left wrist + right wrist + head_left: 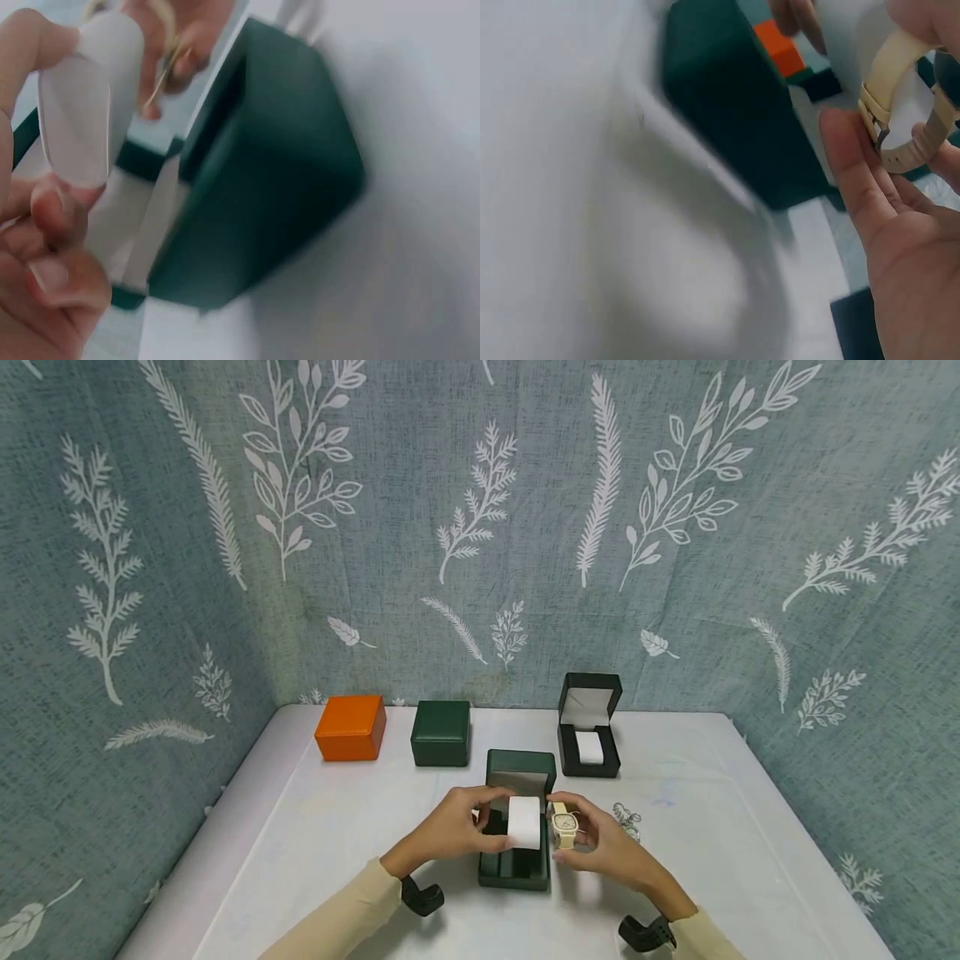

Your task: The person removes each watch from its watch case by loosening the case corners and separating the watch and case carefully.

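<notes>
A white watch cushion [524, 822] is pinched between the thumb and fingers of my left hand [468, 825], above an open green watch box [515, 878]. In the left wrist view the cushion [79, 112] shows its flat oval end. To the right of it, my right hand [603, 843] grips a wristwatch [565, 823] with a cream strap and a squarish face. The strap [885, 75] is buckled into a loop in the right wrist view. The green box stands on the table with its lid raised at the back.
Along the back of the white table [300, 860] stand a closed orange box [351, 728], a closed green box [440, 733] and an open black box [567, 752] holding a white cushion. A patterned cloth [405, 527] hangs behind and at the sides.
</notes>
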`<state>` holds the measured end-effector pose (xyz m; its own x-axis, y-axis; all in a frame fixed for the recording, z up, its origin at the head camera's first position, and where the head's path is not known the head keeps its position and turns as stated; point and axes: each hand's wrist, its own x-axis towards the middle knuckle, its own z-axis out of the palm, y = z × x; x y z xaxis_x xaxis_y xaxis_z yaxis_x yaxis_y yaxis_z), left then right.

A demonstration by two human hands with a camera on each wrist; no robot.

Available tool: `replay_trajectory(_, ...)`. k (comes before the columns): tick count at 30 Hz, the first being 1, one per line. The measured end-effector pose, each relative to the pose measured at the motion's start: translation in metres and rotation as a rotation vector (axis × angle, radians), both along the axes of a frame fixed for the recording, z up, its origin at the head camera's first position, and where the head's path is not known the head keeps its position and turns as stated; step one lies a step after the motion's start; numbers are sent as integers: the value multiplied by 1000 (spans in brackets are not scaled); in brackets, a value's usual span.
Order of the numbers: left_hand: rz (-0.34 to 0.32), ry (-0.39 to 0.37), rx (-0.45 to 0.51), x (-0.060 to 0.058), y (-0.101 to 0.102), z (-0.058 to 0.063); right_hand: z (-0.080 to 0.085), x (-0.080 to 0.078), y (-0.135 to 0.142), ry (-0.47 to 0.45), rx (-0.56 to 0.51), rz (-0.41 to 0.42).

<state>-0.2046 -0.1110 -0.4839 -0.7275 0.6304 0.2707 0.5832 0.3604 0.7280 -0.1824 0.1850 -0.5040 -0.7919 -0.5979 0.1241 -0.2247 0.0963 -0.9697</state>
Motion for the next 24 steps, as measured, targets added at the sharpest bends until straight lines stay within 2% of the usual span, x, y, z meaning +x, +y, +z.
replay_trajectory(2,17,8,6,0,-6,-1,0,1,6,-24,-3,-28)
replay_trajectory(5,3,22,5,0,-11,-3,-1,2,14,-50,3,-44)
replay_trajectory(8,-5,35,4,1,-13,-5,-2,1,18,-38,-6,-38)
replay_trajectory(12,18,37,-2,2,-11,-7,-5,-1,22,-13,-15,-32)
replay_trajectory(24,25,15,0,7,-11,-7,-9,-2,32,-14,48,-92)
